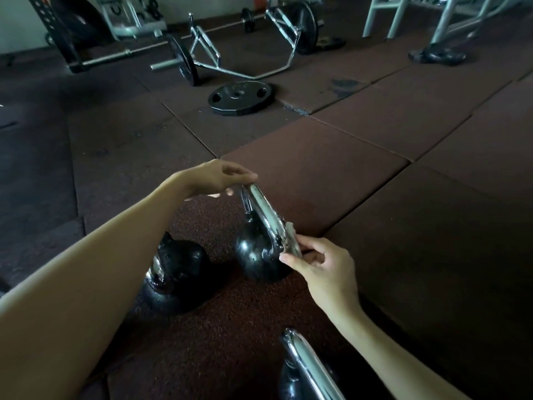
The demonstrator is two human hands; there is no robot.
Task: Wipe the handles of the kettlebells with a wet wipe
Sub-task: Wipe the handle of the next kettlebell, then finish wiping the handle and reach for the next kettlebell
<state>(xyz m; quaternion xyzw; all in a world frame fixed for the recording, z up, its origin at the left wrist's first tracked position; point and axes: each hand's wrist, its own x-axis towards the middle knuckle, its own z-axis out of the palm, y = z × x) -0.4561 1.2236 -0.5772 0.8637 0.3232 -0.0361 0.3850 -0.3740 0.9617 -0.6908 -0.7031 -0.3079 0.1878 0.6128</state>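
While black kettlebell [256, 255] stood on speckled rubber floor [219, 327], left hand [219, 177] gripped top of its glossy chrome handle [265, 212], fingers curled; right hand [323, 264] pinched crumpled white wet wipe [290, 229] against handle's lower end, near ball.

Three black kettlebells with chrome handles on red-brown rubber floor.

- Middle kettlebell [256, 255]: tilted, handle leaning up and away. The left hand [219, 177] pinches the handle's far top.
- Wet wipe [290, 235]: small, white, crumpled. The right hand [320, 264] pinches it against the handle's near lower end.
- Left kettlebell [176, 278]: tipped over, near the middle one.
- Near kettlebell [305, 368]: cut off by the bottom edge.
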